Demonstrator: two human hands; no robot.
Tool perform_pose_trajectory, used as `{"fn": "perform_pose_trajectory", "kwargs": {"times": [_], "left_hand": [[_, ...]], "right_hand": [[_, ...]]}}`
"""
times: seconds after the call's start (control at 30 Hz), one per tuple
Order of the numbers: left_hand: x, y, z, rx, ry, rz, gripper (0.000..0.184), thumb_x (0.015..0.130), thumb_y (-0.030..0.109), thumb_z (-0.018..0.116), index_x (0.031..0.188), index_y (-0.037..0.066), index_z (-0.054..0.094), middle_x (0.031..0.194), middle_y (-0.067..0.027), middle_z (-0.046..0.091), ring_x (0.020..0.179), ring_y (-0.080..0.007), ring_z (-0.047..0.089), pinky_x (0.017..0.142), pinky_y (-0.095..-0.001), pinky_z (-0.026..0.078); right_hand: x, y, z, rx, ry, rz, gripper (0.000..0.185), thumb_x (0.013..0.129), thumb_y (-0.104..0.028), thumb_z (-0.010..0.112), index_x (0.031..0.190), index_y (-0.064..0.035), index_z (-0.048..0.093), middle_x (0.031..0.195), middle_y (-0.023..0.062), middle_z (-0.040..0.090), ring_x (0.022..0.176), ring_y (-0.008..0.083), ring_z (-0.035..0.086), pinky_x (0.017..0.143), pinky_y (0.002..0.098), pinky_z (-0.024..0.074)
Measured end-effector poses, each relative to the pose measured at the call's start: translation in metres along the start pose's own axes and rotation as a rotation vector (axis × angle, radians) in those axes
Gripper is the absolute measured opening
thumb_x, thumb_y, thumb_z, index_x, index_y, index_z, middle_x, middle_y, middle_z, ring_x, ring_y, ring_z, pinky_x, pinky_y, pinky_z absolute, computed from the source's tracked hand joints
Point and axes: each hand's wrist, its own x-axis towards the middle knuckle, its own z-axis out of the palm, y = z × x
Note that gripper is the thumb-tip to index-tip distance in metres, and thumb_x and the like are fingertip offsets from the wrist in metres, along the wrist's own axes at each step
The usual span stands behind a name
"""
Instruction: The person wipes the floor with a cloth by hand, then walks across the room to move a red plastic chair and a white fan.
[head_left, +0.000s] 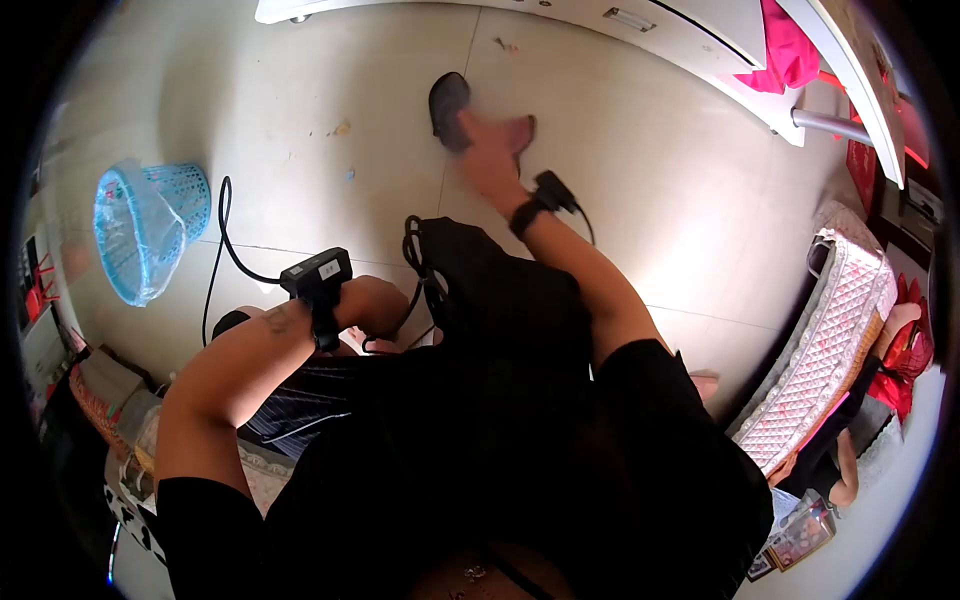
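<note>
Over pale tiles (345, 100) | dark, rounded shoe (450, 108), blurred | right hand (489, 155) at it, grip unclear

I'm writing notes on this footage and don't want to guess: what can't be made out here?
All in the head view:
- Right hand: motion blur hides its fingers and whether they grip the dark, rounded shoe.
- Left hand: its fingers are turned down, hidden by the hand itself.
- White cabinet with drawers: cut off by the top edge.
- Small yellowish scrap: too small to identify.
</note>
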Motion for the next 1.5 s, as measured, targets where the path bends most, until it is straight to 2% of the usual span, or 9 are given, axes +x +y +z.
{"fn": "perform_pose_trajectory", "kwargs": {"times": [0.2, 0.33, 0.47, 0.77, 0.87, 1.17, 1.37, 1.4, 1.5], "left_hand": [[0.021, -0.017, 0.004, 0.078, 0.08, 0.091, 0.02, 0.081, 0.028, 0.064, 0.081, 0.01, 0.073, 0.081, -0.0112, 0.07, 0.075, -0.0277, 0.067, 0.066, -0.0402, 0.051], [0.027, -0.026, 0.01, 0.137, 0.166, 0.085, 0.024, 0.081, 0.03, 0.066, 0.084, 0.008, 0.074, 0.085, -0.013, 0.071, 0.08, -0.0309, 0.068, 0.069, -0.0416, 0.053], [0.021, -0.03, 0.002, 0.235, 0.28, 0.063, 0.027, 0.081, 0.032, 0.069, 0.088, 0.006, 0.076, 0.09, -0.0147, 0.073, 0.086, -0.0341, 0.07, 0.072, -0.0431, 0.055], [0.003, -0.023, -0.007, 0.223, 0.265, 0.004, 0.029, 0.082, 0.03, 0.07, 0.095, 0.005, 0.076, 0.096, -0.0146, 0.073, 0.089, -0.0355, 0.07, 0.076, -0.0432, 0.057], [-0.012, -0.013, -0.013, 0.234, 0.296, 0.01, 0.03, 0.083, 0.031, 0.069, 0.095, 0.004, 0.076, 0.096, -0.0154, 0.073, 0.089, -0.0363, 0.07, 0.078, -0.0434, 0.056], [-0.005, -0.015, -0.016, 0.283, 0.322, 0.088, 0.032, 0.086, 0.033, 0.066, 0.094, 0.003, 0.075, 0.094, -0.0165, 0.072, 0.088, -0.0377, 0.069, 0.078, -0.0439, 0.056], [0.025, -0.03, 0.006, 0.206, 0.345, -0.01, 0.03, 0.086, 0.032, 0.068, 0.093, 0.004, 0.075, 0.091, -0.016, 0.072, 0.088, -0.0372, 0.069, 0.077, -0.0438, 0.056], [0.023, -0.026, 0.009, 0.185, 0.329, -0.026, 0.029, 0.086, 0.031, 0.068, 0.094, 0.004, 0.075, 0.091, -0.016, 0.072, 0.088, -0.0372, 0.069, 0.077, -0.0439, 0.056], [0.021, -0.016, 0.008, 0.136, 0.305, -0.054, 0.026, 0.085, 0.029, 0.071, 0.095, 0.006, 0.076, 0.092, -0.0159, 0.072, 0.09, -0.037, 0.069, 0.077, -0.0442, 0.055]], "right_hand": [[-0.038, 0.123, -0.086, -0.012, 0.296, 0.302, 0.053, 0.079, -0.004, 0.058, 0.131, -0.0008, 0.058, 0.14, 0.0222, 0.05, 0.129, 0.0385, 0.044, 0.106, 0.0476, 0.034], [-0.005, 0.053, -0.088, -0.269, -0.227, 0.368, 0.042, 0.078, -0.015, 0.064, 0.119, -0.0029, 0.065, 0.13, 0.019, 0.054, 0.126, 0.0366, 0.045, 0.098, 0.048, 0.038], [-0.012, 0.051, 0.01, -0.448, -0.015, -0.083, 0.037, 0.08, -0.015, 0.061, 0.115, -0.006, 0.067, 0.124, 0.0142, 0.058, 0.126, 0.0352, 0.043, 0.099, 0.0487, 0.0395], [-0.019, 0.065, -0.079, -0.371, -0.141, 0.251, 0.043, 0.078, -0.005, 0.055, 0.12, -0.0011, 0.065, 0.125, 0.0206, 0.053, 0.109, 0.0396, 0.049, 0.096, 0.0477, 0.0435], [-0.025, 0.044, -0.037, -0.464, -0.175, -0.099, 0.038, 0.079, -0.008, 0.057, 0.115, -0.0013, 0.066, 0.115, 0.0204, 0.059, 0.113, 0.039, 0.049, 0.097, 0.0483, 0.043], [-0.165, 0.201, -0.169, 0.037, 0.476, 0.532, 0.05, 0.076, 0.001, 0.046, 0.123, 0.0011, 0.064, 0.128, 0.022, 0.061, 0.119, 0.0397, 0.055, 0.108, 0.0462, 0.0408], [-0.234, 0.264, -0.117, -0.626, -0.228, 0.968, 0.062, 0.097, -0.038, 0.047, 0.14, 0.0063, 0.046, 0.152, 0.0321, 0.032, 0.144, 0.0451, 0.027, 0.118, 0.0486, 0.026], [-0.216, 0.269, -0.093, -0.322, 0.277, 1.016, 0.073, 0.096, -0.044, 0.05, 0.145, 0.0085, 0.038, 0.153, 0.0323, 0.031, 0.144, 0.0452, 0.027, 0.12, 0.0481, 0.0227], [-0.116, 0.241, -0.08, -0.206, 0.351, 0.768, 0.082, 0.092, -0.048, 0.058, 0.148, 0.0071, 0.035, 0.154, 0.0307, 0.032, 0.145, 0.0413, 0.027, 0.122, 0.0465, 0.0196]]}}
